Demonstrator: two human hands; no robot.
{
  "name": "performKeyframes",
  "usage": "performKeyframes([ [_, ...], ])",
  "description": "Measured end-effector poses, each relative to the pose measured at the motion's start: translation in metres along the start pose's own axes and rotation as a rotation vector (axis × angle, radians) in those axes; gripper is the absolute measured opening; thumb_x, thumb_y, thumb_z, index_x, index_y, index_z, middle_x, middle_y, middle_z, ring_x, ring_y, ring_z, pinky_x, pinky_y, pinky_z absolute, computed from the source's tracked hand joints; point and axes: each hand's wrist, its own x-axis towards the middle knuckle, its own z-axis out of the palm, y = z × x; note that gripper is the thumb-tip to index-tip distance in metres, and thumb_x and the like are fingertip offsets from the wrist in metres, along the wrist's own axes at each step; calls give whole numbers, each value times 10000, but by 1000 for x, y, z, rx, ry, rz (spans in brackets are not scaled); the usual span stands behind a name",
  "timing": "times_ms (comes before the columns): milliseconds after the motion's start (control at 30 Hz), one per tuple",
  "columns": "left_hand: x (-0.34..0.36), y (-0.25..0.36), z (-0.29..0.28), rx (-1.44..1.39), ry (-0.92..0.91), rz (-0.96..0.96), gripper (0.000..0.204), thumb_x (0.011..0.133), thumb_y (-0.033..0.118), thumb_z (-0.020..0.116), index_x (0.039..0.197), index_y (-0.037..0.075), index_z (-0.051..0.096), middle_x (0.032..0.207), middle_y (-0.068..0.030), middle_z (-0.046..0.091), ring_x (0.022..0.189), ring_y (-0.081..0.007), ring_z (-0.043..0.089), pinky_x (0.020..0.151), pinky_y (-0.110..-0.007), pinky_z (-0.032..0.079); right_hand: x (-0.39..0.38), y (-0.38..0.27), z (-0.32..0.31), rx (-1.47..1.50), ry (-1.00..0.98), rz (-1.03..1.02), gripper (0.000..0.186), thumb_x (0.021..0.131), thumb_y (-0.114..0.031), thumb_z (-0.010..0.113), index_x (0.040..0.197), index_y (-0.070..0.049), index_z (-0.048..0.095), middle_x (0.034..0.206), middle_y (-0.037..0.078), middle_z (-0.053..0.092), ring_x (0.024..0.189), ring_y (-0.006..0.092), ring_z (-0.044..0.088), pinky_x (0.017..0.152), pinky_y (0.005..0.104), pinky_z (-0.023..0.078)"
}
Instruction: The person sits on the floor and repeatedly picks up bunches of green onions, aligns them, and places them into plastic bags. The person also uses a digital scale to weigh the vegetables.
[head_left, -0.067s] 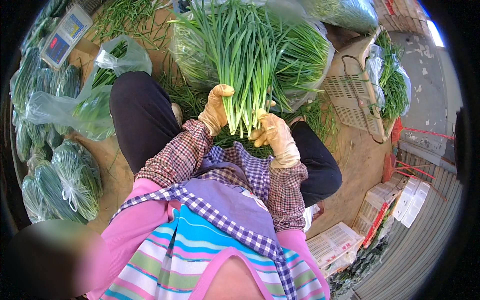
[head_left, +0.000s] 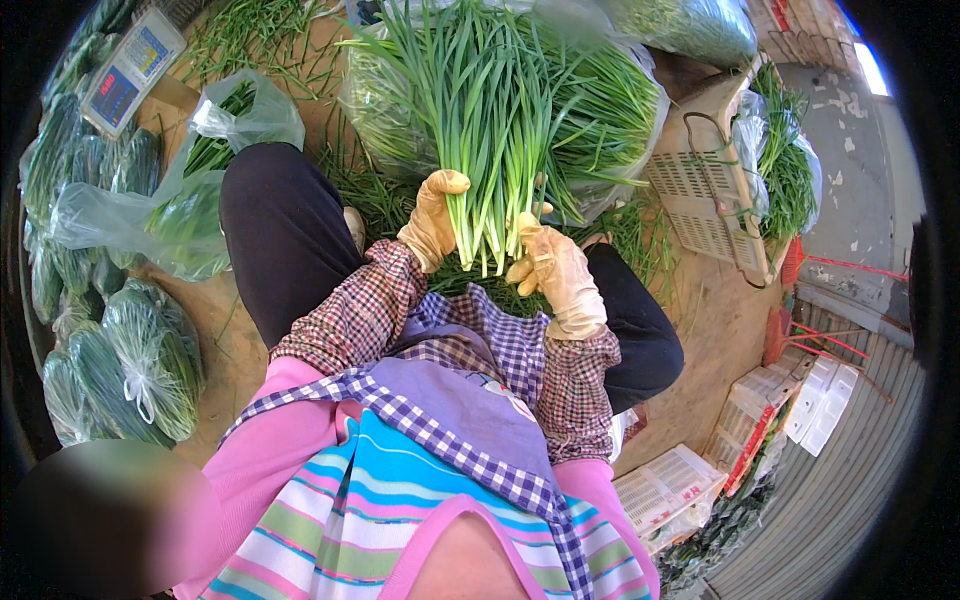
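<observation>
A loose bunch of garlic chives point(head_left: 490, 130) fans out in front of me, pale stem ends toward my body and green leaves pointing away. My left hand point(head_left: 433, 222), in a pale yellow glove, is closed round the bunch's left side, its thumb on top. At the lower right of the stems my right hand point(head_left: 555, 268), gloved alike, pinches stem ends between thumb and fingers. The leaves rest over a large clear plastic bag point(head_left: 645, 130) filled with more chives. Fingers beneath the bunch are hidden.
Bagged chives point(head_left: 150, 360) lie at the left, below a digital scale point(head_left: 133, 72). An opened plastic bag point(head_left: 205, 215) of chives is beside my left knee. A beige crate point(head_left: 700, 190) stands at the right; further crates point(head_left: 670, 485) are at the lower right. Loose stems litter the floor.
My right hand and forearm have shifted very slightly to the right at the stem ends. The left hand and the bunch look almost unmoved.
</observation>
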Motion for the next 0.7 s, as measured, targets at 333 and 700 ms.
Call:
performKeyframes([
  [333,-14,-6,-19,13,69,-57,632,741,131,545,1307,-65,346,1204,-209,497,951,-249,589,826,-387,505,8,14,32,-516,83,-247,402,923,-419,395,868,-43,528,644,158,564,651,336,582,582,416,451],
  [700,-11,11,4,801,81,-200,412,760,212,655,1113,23,558,1040,-106,604,839,-160,581,747,-273,478,-4,55,16,-355,-91,-241,391,847,-408,548,961,-39,611,888,196,625,856,351,598,736,407,474],
])
